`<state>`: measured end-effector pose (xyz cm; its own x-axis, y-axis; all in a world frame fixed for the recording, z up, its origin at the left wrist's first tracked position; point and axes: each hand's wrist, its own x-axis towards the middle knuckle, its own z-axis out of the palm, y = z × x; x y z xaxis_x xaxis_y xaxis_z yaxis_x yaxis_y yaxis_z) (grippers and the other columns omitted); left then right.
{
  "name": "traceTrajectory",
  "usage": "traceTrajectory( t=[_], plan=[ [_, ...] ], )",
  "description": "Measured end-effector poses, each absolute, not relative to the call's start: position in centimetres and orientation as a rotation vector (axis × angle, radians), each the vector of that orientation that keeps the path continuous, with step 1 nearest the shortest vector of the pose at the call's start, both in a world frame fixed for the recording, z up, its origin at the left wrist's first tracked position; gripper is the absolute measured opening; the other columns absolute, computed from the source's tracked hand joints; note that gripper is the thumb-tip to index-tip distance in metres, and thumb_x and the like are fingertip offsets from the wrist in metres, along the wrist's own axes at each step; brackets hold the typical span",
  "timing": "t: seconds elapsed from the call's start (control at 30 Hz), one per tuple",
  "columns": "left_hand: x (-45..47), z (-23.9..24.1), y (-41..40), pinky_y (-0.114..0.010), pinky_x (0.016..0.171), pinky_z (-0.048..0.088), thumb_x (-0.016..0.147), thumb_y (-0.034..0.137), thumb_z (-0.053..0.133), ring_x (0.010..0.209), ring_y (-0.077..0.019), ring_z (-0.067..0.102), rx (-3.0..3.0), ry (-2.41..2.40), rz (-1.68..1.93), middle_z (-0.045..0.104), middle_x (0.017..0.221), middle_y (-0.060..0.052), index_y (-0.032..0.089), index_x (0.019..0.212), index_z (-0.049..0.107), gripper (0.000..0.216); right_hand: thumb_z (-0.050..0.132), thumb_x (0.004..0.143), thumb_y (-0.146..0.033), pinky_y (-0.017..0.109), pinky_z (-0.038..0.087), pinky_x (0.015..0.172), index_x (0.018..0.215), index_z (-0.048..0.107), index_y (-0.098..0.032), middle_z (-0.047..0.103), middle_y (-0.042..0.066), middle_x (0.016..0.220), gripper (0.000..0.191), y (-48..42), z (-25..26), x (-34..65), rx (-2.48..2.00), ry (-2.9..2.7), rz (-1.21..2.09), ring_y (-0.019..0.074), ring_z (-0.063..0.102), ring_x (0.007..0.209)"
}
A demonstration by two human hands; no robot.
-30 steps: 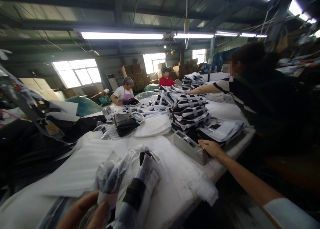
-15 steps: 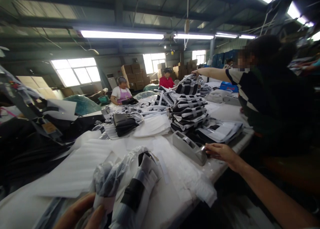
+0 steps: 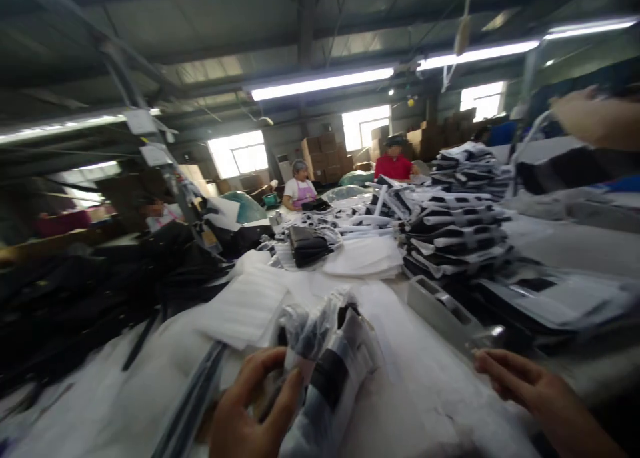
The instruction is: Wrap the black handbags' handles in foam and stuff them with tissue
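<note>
My left hand [image 3: 255, 408] is closed on a bundle of dark goods in a clear plastic bag [image 3: 325, 351], low in the middle of the view over the white-covered table [image 3: 415, 405]. My right hand [image 3: 530, 386] comes in from the lower right, fingers stretched toward the left and holding nothing I can see. Its fingertips are just short of the cutter end of a grey tape dispenser [image 3: 445, 311], which lies on the table.
A tall stack of black-and-white folded goods [image 3: 455, 228] stands behind the dispenser. White foam sheets [image 3: 245, 305] lie left of the bag, and dark goods [image 3: 100, 291] are heaped at far left. A co-worker's hand [image 3: 595, 115] reaches in at upper right. Two people [image 3: 300, 186] work at the far end.
The view has swung to the left, so the co-worker on the right is mostly out of frame. My right hand has come slightly back from the dispenser. My left hand keeps hold of the bag.
</note>
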<state>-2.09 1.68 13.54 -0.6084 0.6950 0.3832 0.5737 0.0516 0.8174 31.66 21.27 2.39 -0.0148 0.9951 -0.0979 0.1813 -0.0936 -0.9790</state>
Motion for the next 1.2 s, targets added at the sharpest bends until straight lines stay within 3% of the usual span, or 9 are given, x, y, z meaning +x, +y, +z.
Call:
traceTrajectory(
  t=[0.2, 0.3, 0.6, 0.93, 1.03, 1.2],
  plan=[
    [-0.7, 13.1, 1.9, -0.031, 0.085, 0.054, 0.08, 0.04, 0.069, 0.095, -0.0241, 0.067, 1.55, 2.223, 1.729, 0.07, 0.099, -0.006, 0.023, 0.091, 0.073, 0.02, 0.075, 0.074, -0.055, 0.026, 0.052, 0.053, 0.079, 0.076, -0.021, 0.071, 0.006, 0.069, 0.035, 12.2, 10.0, 18.8, -0.76, -1.558, 1.659, 0.0169, 0.061, 0.054],
    [-0.2, 12.6, 1.9, -0.032, 0.083, 0.055, 0.081, 0.035, 0.069, 0.093, -0.0243, 0.067, 1.675, 2.233, 1.755, 0.07, 0.098, -0.007, 0.023, 0.092, 0.073, 0.016, 0.076, 0.077, -0.052, 0.025, 0.052, 0.054, 0.081, 0.075, -0.019, 0.071, 0.006, 0.072, 0.033, 10.3, 11.9, 14.8, -0.548, -1.636, 1.69, 0.0171, 0.062, 0.059],
    [-0.8, 11.5, 1.8, -0.033, 0.08, 0.057, 0.083, 0.025, 0.066, 0.094, -0.0253, 0.069, 1.935, 2.306, 1.709, 0.074, 0.093, -0.007, 0.023, 0.097, 0.072, 0.016, 0.077, 0.075, -0.053, 0.021, 0.042, 0.045, 0.064, 0.068, -0.019, 0.064, 0.0, 0.053, 0.037, 10.5, 12.1, 12.4, -0.779, -1.752, 1.46, 0.0138, 0.058, 0.048],
    [-1.1, 12.0, 1.7, -0.03, 0.079, 0.056, 0.077, 0.031, 0.073, 0.087, -0.0218, 0.069, 1.71, 2.078, 1.758, 0.069, 0.093, -0.005, 0.026, 0.091, 0.075, 0.015, 0.081, 0.068, -0.055, 0.02, 0.038, 0.038, 0.059, 0.067, -0.017, 0.062, -0.001, 0.047, 0.041, 11.5, 10.9, 12.7, -0.895, -1.723, 1.529, 0.0111, 0.052, 0.038],
    [-1.2, 12.8, 1.6, -0.031, 0.08, 0.055, 0.075, 0.037, 0.075, 0.09, -0.0241, 0.068, 1.579, 1.997, 1.712, 0.071, 0.093, -0.005, 0.024, 0.086, 0.076, 0.017, 0.08, 0.067, -0.058, 0.02, 0.035, 0.037, 0.068, 0.071, -0.016, 0.059, -0.001, 0.046, 0.043, 11.8, 10.0, 12.3, -0.747, -1.615, 1.705, 0.0101, 0.048, 0.037],
    [-1.6, 13.7, 1.7, -0.031, 0.078, 0.055, 0.075, 0.047, 0.073, 0.087, -0.0259, 0.071, 1.373, 1.807, 1.549, 0.075, 0.089, -0.007, 0.021, 0.09, 0.076, 0.03, 0.081, 0.064, -0.057, 0.024, 0.04, 0.044, 0.068, 0.072, -0.017, 0.062, -0.001, 0.052, 0.041, 12.2, 9.7, 11.5, -0.459, -1.517, 1.809, 0.0122, 0.052, 0.043]
  ],
)
